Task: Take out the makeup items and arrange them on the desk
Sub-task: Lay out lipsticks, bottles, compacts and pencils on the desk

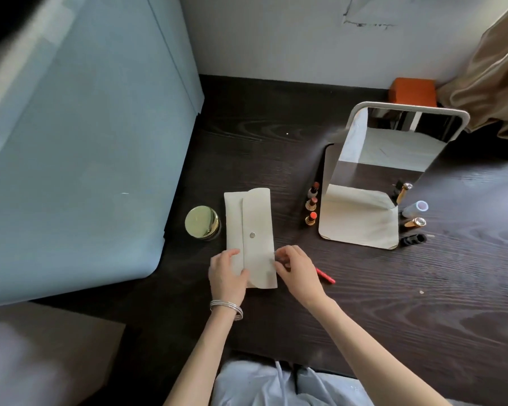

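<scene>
**Me:** On the dark desk (364, 332), right in front of me, lies the cream pouch (250, 230), flap folded over and its snap facing up. My left hand (228, 276) rests on its near left corner, thumb and fingers pinching the fabric so it can't slide.

**Caller:** And the right hand?

**Me:** My right hand (298, 271) is at the pouch's near right edge, fingers curled in as if nipping the rim. Whether there's anything small between those fingertips, I can't tell from here. Just beside that hand, half hidden under it, a red pencil (326, 276) lies flat on the wood.

**Caller:** So what's out already?

**Me:** Three uncapped lipsticks (311, 205) stand upright in a row just left of the mirror (361, 183), where they're easy to see and reach. On the mirror's right side are a gold cap (415, 222), a pale tube (415, 208), a black cap (412, 239), all lying down, and another gold piece (403, 192) beside the glass. A gold-lidded jar (202, 222) sits touching distance left of the pouch.

**Caller:** Nearly done, then?

**Me:** I'd judge so. The pouch looks flat, so I reckon little remains inside. Holding both near corners lets me open or straighten it without knocking that jar.
</scene>
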{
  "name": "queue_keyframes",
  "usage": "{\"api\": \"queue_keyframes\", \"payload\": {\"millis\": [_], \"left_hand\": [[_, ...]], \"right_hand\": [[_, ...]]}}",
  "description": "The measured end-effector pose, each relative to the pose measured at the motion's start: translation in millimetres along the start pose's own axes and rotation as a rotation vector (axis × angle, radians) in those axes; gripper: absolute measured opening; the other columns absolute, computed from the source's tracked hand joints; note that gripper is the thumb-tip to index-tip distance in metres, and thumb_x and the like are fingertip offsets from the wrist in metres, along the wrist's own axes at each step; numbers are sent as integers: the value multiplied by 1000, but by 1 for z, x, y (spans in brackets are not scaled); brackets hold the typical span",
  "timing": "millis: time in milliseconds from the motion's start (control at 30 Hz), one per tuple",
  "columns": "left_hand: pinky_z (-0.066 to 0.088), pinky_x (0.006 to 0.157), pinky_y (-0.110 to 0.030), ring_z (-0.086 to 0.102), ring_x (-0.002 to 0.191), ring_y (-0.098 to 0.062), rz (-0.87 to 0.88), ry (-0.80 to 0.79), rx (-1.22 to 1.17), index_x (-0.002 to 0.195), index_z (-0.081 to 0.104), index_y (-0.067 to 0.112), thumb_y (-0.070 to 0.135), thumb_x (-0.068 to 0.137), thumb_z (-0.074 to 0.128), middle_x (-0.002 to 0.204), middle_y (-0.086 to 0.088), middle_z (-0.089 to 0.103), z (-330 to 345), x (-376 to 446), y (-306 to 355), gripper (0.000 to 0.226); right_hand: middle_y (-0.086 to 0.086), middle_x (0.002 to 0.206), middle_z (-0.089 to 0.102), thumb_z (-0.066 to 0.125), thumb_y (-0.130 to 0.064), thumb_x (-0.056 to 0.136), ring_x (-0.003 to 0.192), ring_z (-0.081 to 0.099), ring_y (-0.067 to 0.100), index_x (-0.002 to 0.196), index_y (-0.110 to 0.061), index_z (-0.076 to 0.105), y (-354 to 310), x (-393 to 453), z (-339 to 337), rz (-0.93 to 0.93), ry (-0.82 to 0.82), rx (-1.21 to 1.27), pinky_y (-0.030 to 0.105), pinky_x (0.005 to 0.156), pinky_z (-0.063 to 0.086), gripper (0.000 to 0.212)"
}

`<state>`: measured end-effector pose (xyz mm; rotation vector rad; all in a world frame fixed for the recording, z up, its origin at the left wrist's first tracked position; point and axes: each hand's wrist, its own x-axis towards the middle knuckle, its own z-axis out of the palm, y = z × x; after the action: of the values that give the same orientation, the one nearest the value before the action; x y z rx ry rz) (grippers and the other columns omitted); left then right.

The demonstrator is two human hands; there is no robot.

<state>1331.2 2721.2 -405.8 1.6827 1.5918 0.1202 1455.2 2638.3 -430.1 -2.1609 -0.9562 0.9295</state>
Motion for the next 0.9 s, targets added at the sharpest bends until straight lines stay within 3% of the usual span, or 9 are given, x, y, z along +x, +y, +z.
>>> {"api": "queue_keyframes", "payload": {"millis": [67,167,400,567,733,900], "left_hand": [[43,103,-42,47,121,-28,-66,6,52,129,50,14,11,79,69,134,-11,45,-7,9,-8,53],[39,106,-43,43,126,-29,-158,-109,20,137,41,13,16,83,66,137,-11,45,-9,20,-15,60],[43,97,-37,53,112,-30,-187,-143,-20,122,54,10,11,89,52,131,-13,45,-7,35,-10,33],[49,83,-33,58,98,-28,-19,-133,223,121,52,14,3,92,42,128,-10,42,-7,36,-12,32],[46,73,-24,56,96,-18,133,-109,398,130,47,19,12,96,43,125,-5,41,-7,38,-16,36],[52,76,-28,57,93,-21,150,-123,517,112,50,14,15,94,49,116,-8,49,-11,44,-13,19]], "right_hand": [[-1,122,54,56,-20,93,106,56,12,120,-13,57,-8,1,7,19,-27,6,24,93,48,28],[4,131,49,56,-19,92,114,54,17,126,-12,52,-13,4,16,67,-31,-2,29,97,47,35],[6,121,51,59,-16,88,106,56,19,117,-13,51,-20,8,17,164,22,44,33,90,49,31],[6,125,49,58,-15,89,112,51,20,114,-16,54,-20,8,17,167,38,-20,26,89,44,26],[6,127,48,56,-14,90,113,52,21,114,-15,55,-17,3,16,191,49,-10,28,91,45,24],[4,129,46,55,-17,92,116,52,19,114,-15,55,-20,2,15,220,44,15,26,93,44,23]]}}
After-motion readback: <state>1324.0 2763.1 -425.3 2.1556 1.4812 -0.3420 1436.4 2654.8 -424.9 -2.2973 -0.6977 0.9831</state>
